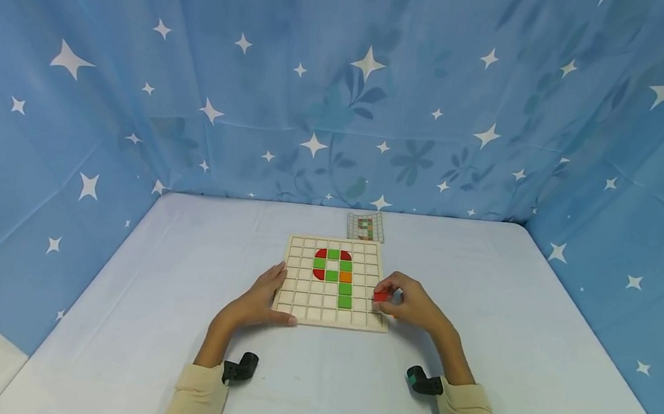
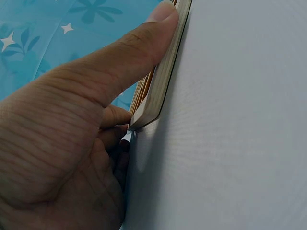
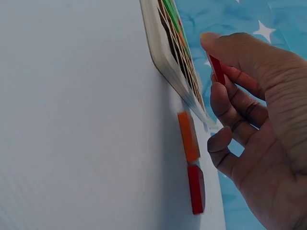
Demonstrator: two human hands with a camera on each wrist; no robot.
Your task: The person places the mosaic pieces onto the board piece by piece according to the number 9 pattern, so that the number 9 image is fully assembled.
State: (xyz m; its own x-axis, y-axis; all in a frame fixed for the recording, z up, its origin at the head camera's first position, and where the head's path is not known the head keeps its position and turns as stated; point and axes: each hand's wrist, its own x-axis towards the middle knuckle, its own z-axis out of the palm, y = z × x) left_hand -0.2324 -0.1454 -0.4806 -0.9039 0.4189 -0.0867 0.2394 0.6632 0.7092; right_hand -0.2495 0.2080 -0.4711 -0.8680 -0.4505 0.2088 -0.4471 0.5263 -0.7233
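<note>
A square wooden grid board (image 1: 301, 295) lies on the table, with green, red and orange tiles in its cells forming a figure like a 9. At the board's near left corner rests my left hand (image 1: 258, 299), its fingers along the left edge and the straight thumb (image 2: 139, 45) across the front rim. Between thumb and fingertips, my right hand (image 1: 410, 301) pinches a red tile (image 3: 217, 69) by the board's right edge. In the right wrist view, an orange tile (image 3: 189, 137) and another red tile (image 3: 196, 189) lie on the table beside the board, below that hand.
Behind the board is a small card (image 1: 366, 226) with a similar 9-like coloured pattern on a grid. A white cloth covers the table (image 1: 183, 238). Blue curtains (image 1: 259, 91) with white stars stand at the back and sides.
</note>
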